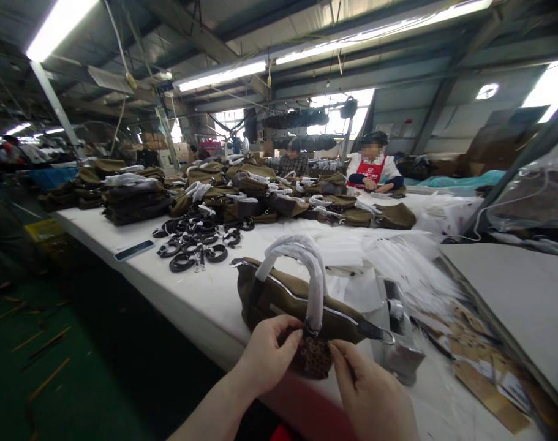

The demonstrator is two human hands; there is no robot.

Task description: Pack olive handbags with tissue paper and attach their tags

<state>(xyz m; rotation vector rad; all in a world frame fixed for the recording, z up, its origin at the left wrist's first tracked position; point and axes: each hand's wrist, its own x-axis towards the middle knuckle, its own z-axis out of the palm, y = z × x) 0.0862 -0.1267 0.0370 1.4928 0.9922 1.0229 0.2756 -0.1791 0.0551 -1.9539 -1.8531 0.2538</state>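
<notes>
An olive-green handbag point(338, 317) with a silver zip stands on the white table near its front edge. White wrapping covers its raised handles point(316, 275). At the foot of the nearer handle hangs a brown patterned tag point(316, 356). My left hand point(270, 352) is closed, thumb and fingers pinched at the tag's left edge. On the other side, my right hand point(368, 383) pinches the tag's right edge between thumb and forefinger. The bag's lower front is partly hidden behind my hands and the tag.
Coiled black straps point(191, 245) and a phone point(134, 250) lie left on the table point(205, 300). Many olive bags point(242, 190) are heaped behind. Right of my bag are a grey metal device point(405, 352), white sheets point(402, 263) and brown card tags point(478, 349). A co-worker point(373, 168) sits across.
</notes>
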